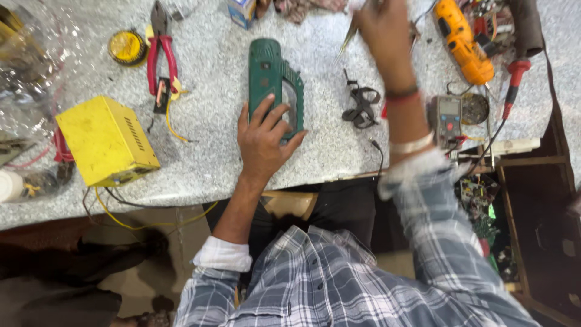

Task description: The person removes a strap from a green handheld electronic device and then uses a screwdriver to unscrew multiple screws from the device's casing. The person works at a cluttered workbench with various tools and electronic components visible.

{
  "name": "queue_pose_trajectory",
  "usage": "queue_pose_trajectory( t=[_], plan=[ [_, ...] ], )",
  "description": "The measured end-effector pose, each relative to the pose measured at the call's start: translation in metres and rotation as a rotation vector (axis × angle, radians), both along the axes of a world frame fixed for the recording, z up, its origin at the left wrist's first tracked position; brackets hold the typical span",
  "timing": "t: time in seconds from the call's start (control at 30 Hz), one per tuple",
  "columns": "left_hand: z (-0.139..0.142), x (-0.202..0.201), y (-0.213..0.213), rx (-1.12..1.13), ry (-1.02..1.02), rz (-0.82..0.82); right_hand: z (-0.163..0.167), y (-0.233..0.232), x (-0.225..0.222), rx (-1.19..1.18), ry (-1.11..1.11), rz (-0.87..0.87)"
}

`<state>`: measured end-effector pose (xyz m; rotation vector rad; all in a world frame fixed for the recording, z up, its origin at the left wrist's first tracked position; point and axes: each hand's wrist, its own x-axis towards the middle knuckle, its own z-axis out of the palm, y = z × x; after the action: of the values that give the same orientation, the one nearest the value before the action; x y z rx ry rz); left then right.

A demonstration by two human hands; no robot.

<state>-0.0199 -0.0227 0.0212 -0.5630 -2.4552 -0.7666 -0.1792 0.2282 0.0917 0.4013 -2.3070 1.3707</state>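
Note:
A green power tool (268,75) lies on the speckled stone bench (212,163) with its handle toward me. My left hand (264,140) rests flat on its near end, fingers spread over the handle loop. My right hand (382,27) is raised at the far edge of the bench and closed on a thin metal tool (349,35), probably tweezers or a fine driver, whose tip points down-left. The hand is blurred.
A yellow metal box (106,141) with yellow wires sits at the left. Red-handled pliers (160,51) and a yellow tape roll (126,46) lie behind it. A black strap piece (361,106), a multimeter (446,119) and an orange drill (463,42) are at the right.

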Motion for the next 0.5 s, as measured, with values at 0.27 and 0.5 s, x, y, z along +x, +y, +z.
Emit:
queue_pose_trajectory(
  t=[0.27,0.5],
  plan=[
    [-0.001,-0.001,0.0,-0.039,0.024,0.017,-0.069,-0.062,0.128,-0.415,-0.356,0.171],
    [0.0,-0.001,0.001,-0.006,0.044,0.035,-0.086,-0.071,0.129,-0.473,-0.316,0.082]
  ],
)
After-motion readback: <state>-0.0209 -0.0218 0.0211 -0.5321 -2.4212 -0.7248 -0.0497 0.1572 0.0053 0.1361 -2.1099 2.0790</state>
